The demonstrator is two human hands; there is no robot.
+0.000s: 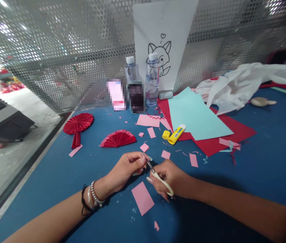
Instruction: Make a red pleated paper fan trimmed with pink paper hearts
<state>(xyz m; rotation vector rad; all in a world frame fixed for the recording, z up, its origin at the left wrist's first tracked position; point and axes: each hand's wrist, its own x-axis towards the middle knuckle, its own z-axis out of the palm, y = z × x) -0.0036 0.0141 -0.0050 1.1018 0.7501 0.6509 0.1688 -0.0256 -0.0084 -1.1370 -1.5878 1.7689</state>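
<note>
My right hand [172,177] is closed around the handles of a pair of scissors with cream loops [167,187]. The metal blades [148,162] point up and left to the fingertips of my left hand [130,165]. Its thumb and fingers are pinched together; what lies between them is too small and hidden to make out. Just below both hands lies a pink paper rectangle [143,198], with a small pink scrap [156,225] nearer me. Past the fingers are small pink paper pieces, one a square [144,147], another a rectangle [165,154].
A red folded paper fan [118,138] and a round one with a handle [78,125] lie left. A yellow glue stick [176,134] is beside light-blue paper [198,114] on red sheets [208,146]. Bottles [152,81], two phones [136,98] and a mesh partition [89,50] stand behind.
</note>
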